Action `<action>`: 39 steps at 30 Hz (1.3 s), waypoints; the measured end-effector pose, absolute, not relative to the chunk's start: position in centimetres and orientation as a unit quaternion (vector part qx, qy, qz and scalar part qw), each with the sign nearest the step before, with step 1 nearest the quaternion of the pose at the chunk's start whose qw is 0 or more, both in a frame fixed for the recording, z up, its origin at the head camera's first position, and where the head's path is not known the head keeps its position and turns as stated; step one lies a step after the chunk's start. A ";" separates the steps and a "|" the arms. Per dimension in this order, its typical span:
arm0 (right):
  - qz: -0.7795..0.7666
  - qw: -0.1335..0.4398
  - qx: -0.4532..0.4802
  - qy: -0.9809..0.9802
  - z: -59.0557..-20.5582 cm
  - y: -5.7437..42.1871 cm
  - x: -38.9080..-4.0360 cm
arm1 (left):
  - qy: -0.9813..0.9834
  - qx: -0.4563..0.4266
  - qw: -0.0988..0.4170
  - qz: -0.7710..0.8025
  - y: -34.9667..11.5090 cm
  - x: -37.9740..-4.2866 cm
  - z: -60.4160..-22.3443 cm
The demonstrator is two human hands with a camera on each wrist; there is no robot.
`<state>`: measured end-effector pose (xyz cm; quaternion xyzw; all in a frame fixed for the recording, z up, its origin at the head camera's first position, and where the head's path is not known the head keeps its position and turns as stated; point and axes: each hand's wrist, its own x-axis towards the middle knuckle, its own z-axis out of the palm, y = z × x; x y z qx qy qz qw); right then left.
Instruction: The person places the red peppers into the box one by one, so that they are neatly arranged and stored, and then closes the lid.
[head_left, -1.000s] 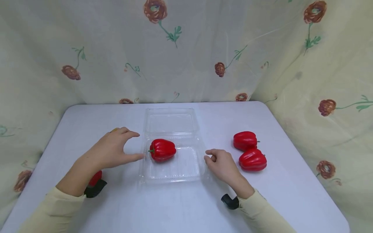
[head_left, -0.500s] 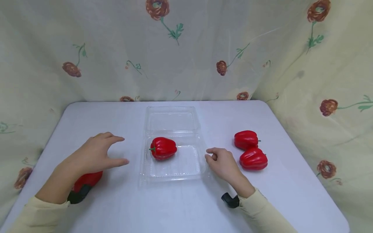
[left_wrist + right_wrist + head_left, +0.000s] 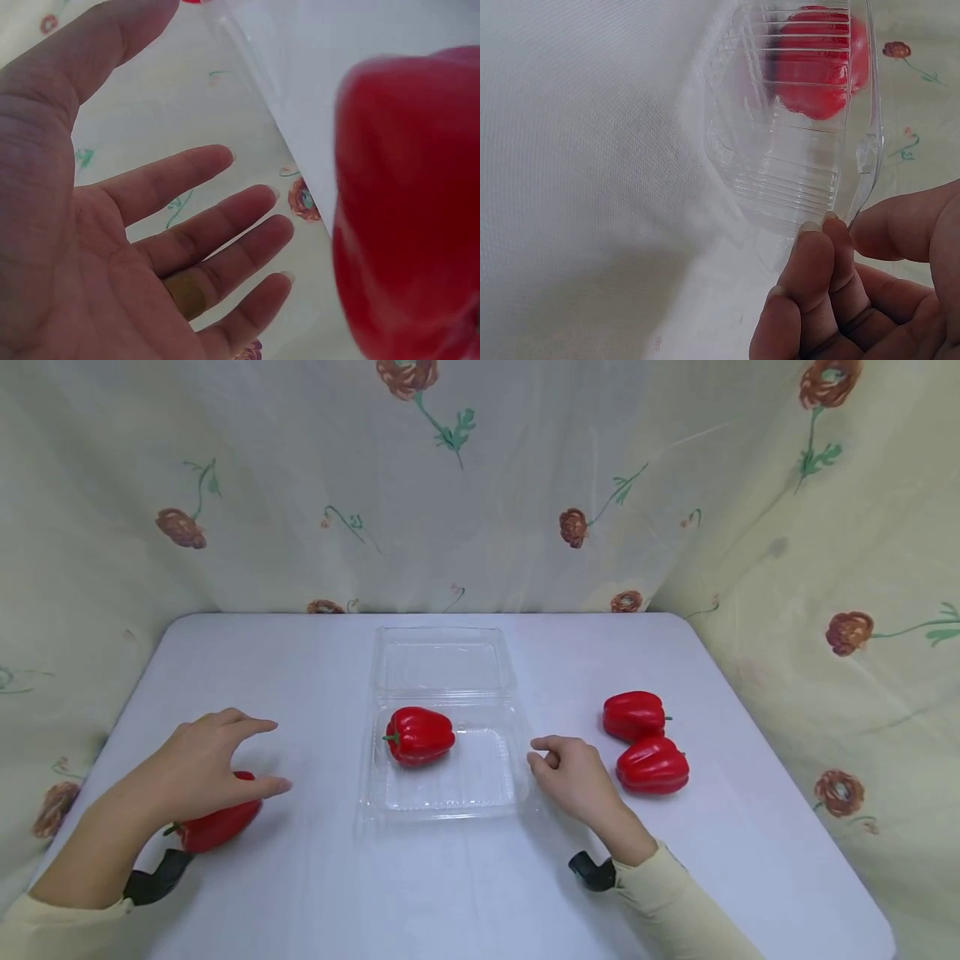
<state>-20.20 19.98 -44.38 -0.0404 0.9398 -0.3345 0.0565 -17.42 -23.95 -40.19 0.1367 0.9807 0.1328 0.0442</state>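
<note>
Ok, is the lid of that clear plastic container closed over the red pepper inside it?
No, the lid lies open on the far side of the clear container, leaving the red pepper inside uncovered.

Pale cloth (image 3: 495, 510) printed with rust-brown flowers (image 3: 573, 528) hangs behind and beside a white table (image 3: 450, 893).

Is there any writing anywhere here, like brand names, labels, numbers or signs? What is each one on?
There is none that I can read.
The clear container shows moulded ridges; any tiny embossing would be too faint to tell.
The red peppers show no sticker or label.
The backdrop bears printed flowers, no visible lettering.
</note>
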 end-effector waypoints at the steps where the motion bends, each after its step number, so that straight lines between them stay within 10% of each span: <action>1: -0.335 0.057 -0.040 0.940 -44.4 20.0 -20.2 | 0.981 0.132 0.050 0.131 -24.0 -17.3 -40.3; 39: -0.338 0.069 -0.038 0.938 -44.5 20.0 -20.2 | 0.971 0.121 0.147 0.142 -26.8 -16.0 -43.6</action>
